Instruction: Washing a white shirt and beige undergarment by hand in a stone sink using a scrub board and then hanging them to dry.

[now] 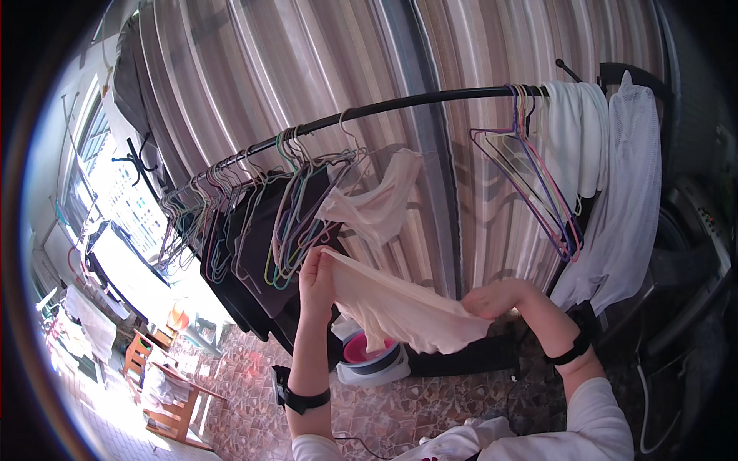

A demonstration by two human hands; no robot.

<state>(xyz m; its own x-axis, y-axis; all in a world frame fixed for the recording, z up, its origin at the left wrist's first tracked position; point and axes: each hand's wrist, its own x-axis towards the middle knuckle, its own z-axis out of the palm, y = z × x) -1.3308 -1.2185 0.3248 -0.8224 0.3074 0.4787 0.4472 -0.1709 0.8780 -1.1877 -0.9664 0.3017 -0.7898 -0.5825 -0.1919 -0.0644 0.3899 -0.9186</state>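
Between my two hands a pale pink cloth garment (403, 302) is stretched out and hangs in folds. My left hand (317, 279) grips its upper left corner, close to the hanging clothes. At the garment's right end, my right hand (492, 298) pinches the edge. Just above it, a similar pale garment (377, 201) hangs from a wire hanger on the black clothes rail (398, 105). Below the cloth stands a pink-lined basin (369, 348), partly covered by it.
Dark clothes (259, 242) and several wire hangers (294, 219) crowd the rail's left part. Coloured hangers (533, 184), a white towel (576, 138) and white mesh fabric (631, 184) hang at right. Behind is a striped curtain (346, 52). A wooden chair (173, 403) stands lower left.
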